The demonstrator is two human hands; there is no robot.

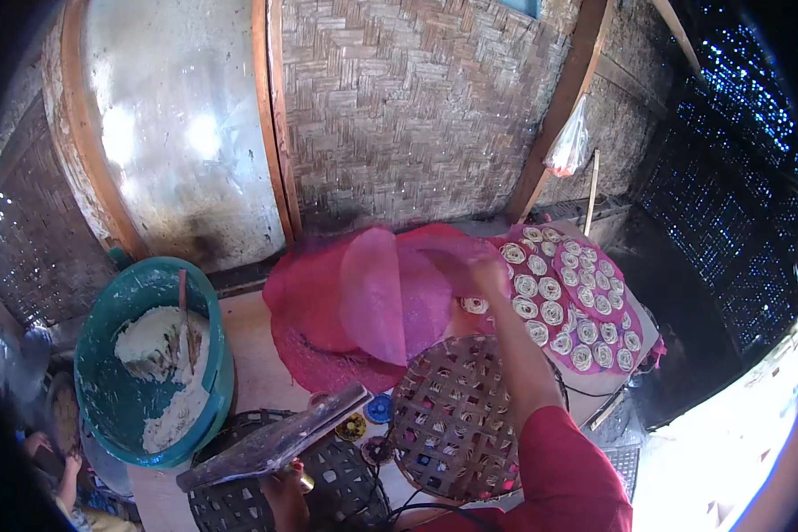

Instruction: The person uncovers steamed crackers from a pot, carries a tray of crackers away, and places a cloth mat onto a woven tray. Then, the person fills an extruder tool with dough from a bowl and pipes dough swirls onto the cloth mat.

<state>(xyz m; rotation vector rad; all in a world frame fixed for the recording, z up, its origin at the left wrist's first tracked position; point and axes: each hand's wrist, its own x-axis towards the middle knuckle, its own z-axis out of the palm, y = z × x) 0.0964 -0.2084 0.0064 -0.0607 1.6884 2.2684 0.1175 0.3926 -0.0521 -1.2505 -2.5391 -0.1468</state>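
My right arm reaches forward over the table, and my right hand (488, 277) is at the edge of the pink-red mesh cloths (315, 301), smeared by motion; its fingers cannot be made out. One cloth (372, 293) is folded or lifted in the middle. At the bottom, my left hand (285, 492) is closed around the lower part of a wooden press (275, 439) with a brass-coloured piece. The press is tilted above a dark woven tray (328, 479). Right of my right hand, coiled noodle-like rounds (551, 312) lie on pink cloth.
A green tub (89, 381) with pale dough (173, 346) and a stick stands left. A round woven basket tray (452, 417) lies front centre. Blue (379, 409) and yellow (350, 427) discs lie beside it. Another person's hand (69, 470) shows lower left. A plastic bag (569, 142) hangs from a post.
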